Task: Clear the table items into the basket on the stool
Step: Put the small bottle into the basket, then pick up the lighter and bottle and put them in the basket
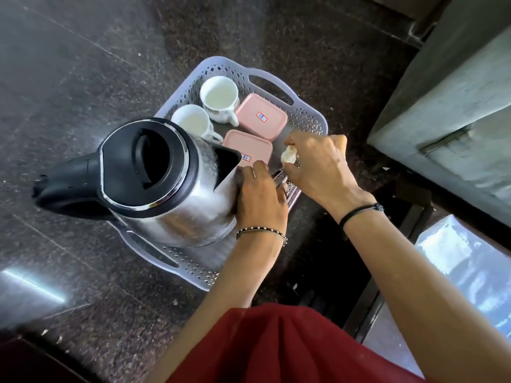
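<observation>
Over the basket's (277,77) right edge, the left hand (262,200) grips stiff, slippery metal utensils (278,178) beside the heavy kettle (171,205), while the right hand's (323,167) grip pinches a light, soft white wad (288,156).

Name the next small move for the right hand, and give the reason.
Probably lower the small white item pinched by the right hand into the bare strip of the basket beside the near pink box, then let go. The item hangs over that strip, and the kettle fills the basket's near-left part.
</observation>
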